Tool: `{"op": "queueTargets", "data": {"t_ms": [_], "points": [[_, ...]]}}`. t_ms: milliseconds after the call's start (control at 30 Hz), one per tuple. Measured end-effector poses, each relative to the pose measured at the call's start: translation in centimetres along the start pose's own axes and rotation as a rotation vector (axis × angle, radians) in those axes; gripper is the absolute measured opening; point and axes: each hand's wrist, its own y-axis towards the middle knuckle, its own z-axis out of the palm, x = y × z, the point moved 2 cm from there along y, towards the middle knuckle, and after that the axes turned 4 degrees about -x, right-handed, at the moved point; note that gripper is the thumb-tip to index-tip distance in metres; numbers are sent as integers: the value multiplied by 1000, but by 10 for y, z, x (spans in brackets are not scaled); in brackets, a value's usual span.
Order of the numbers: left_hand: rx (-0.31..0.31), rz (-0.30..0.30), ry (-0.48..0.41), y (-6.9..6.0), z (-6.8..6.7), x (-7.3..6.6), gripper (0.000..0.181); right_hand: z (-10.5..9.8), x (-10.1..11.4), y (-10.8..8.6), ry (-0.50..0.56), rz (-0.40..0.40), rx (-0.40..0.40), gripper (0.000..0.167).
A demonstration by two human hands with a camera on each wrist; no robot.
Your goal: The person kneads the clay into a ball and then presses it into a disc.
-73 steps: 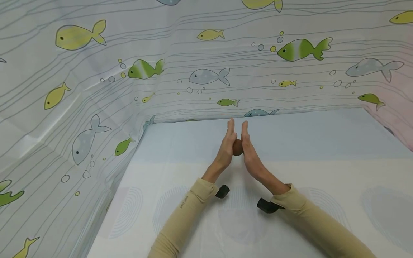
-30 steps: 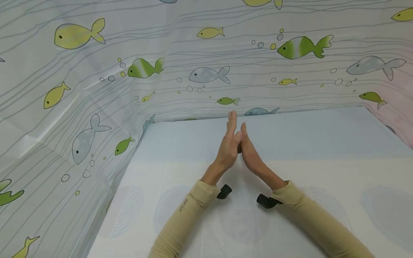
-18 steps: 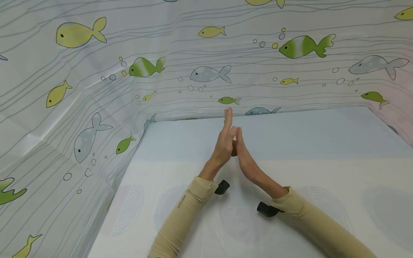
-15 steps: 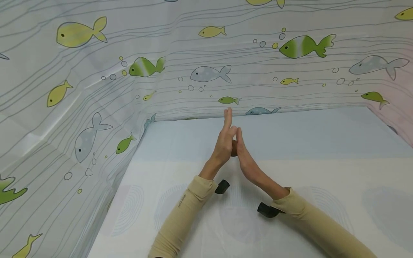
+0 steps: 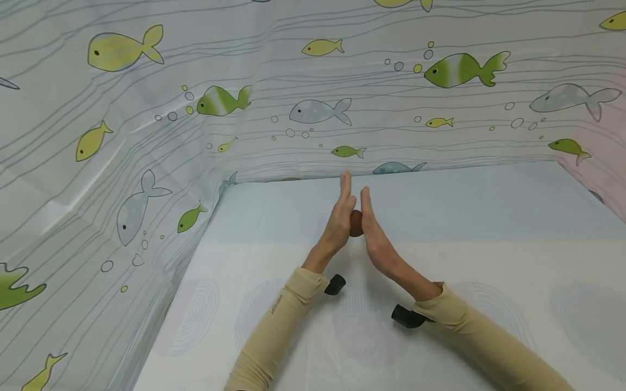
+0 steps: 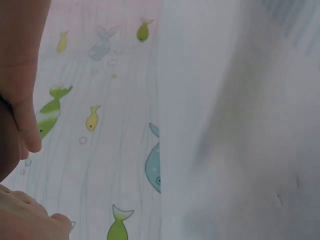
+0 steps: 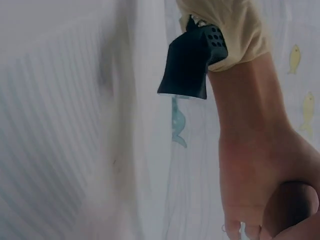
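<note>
A small, smooth brown ball point(image 5: 356, 223) is held between the two palms, above the table. My left hand point(image 5: 337, 224) lies against its left side, fingers straight and pointing away from me. Against its other side rests my right hand point(image 5: 377, 239), also with straight fingers. The fingertips of the two hands stand slightly apart. In the right wrist view the ball point(image 7: 290, 210) sits against the palm side of the left hand point(image 7: 252, 165). Only a dark part of the ball point(image 6: 7, 145) shows at the edge of the left wrist view.
A table point(image 5: 274, 217) with a pale blue and white patterned cover lies under the hands. Behind it and to the left hangs a fish-printed curtain point(image 5: 264, 108). Black wrist cameras point(image 5: 408, 316) stick out below both beige sleeves point(image 5: 279, 331).
The palms have slid back and forth against each other, with the ball turning up between them. Since half a second ago the fingertips have parted slightly and more of the ball shows.
</note>
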Motion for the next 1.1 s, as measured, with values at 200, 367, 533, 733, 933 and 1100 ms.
{"op": "queueTargets", "data": {"t_ms": [200, 367, 533, 733, 933, 1100], "points": [[33, -31, 6, -8, 8, 7, 63, -8, 3, 10, -28, -27, -62, 71], [53, -21, -8, -14, 15, 7, 61, -15, 1, 19, -54, -26, -126, 68], [67, 32, -4, -15, 23, -4, 60, -24, -6, 27, -68, -3, -191, 68], [69, 95, 37, -14, 28, -22, 62, -29, -21, 30, -29, 55, -205, 63], [66, 101, 58, -10, 27, -32, 63, -25, -25, 26, 17, 78, -170, 65], [44, 103, 70, -5, 21, -33, 63, -20, -22, 21, 46, 79, -129, 74]]}}
